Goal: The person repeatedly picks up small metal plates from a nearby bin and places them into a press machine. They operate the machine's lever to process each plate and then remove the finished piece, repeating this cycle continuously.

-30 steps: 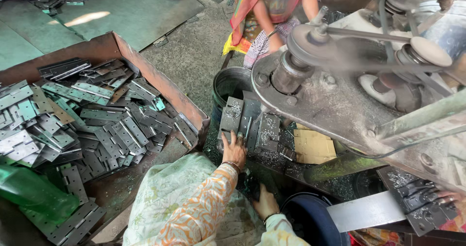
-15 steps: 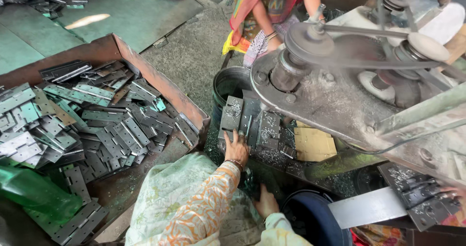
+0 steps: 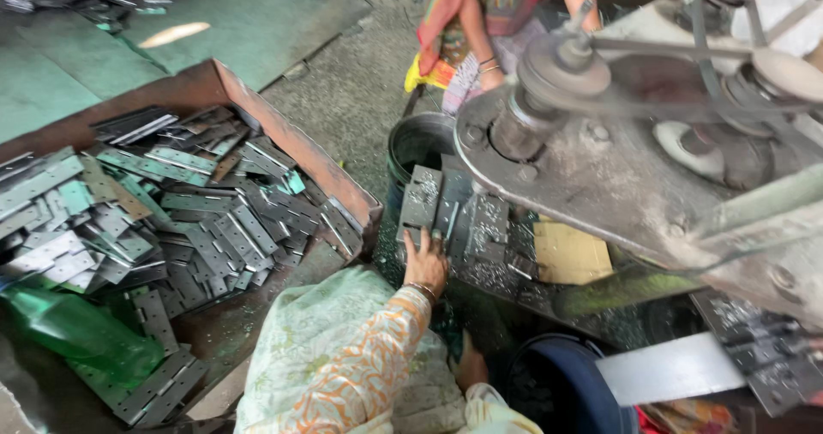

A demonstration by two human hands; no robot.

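My left hand (image 3: 426, 263), in an orange patterned sleeve, lies flat on a row of grey metal hinge plates (image 3: 467, 215) that stand on the machine bed. Its fingertips touch the near edge of one plate and hold nothing. My right hand (image 3: 470, 364) sits lower, in the dark gap under the bed beside a blue tub (image 3: 557, 391). Its fingers are mostly hidden. A light green patterned cloth (image 3: 317, 340) covers my lap.
A rusty tray (image 3: 283, 134) full of several hinge plates lies to the left, with a green plastic bottle (image 3: 81, 331) at its near end. A dark metal bucket (image 3: 420, 143) stands behind the plates. The belt-driven machine (image 3: 617, 143) fills the right. Another person (image 3: 497, 23) crouches beyond it.
My left hand stays on the plates. The view has shifted slightly, and the machine's wheel and belt keep turning.
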